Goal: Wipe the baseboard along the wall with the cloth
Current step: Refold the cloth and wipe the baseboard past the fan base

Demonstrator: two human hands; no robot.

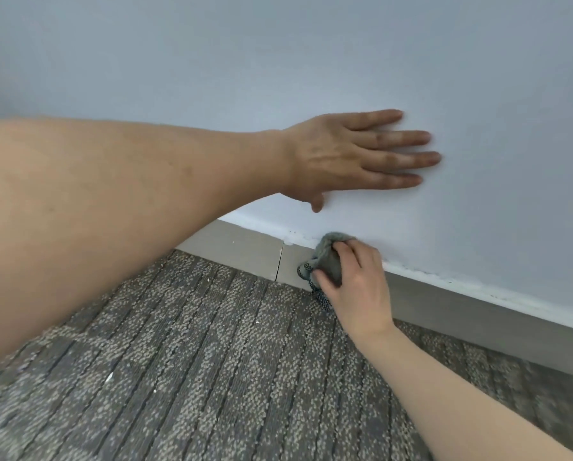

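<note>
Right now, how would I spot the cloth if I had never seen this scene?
Follow the pale wall down to the grey baseboard above the carpet. The cloth is bunched under the right hand, pressed against the baseboard; it is the only fuzzy grey-green thing there.

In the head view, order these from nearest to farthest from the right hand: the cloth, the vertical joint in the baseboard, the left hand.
From the right hand:
1. cloth, gripped in it, against the baseboard.
2. vertical joint, just left of the cloth.
3. left hand, above, flat on the wall.
</note>
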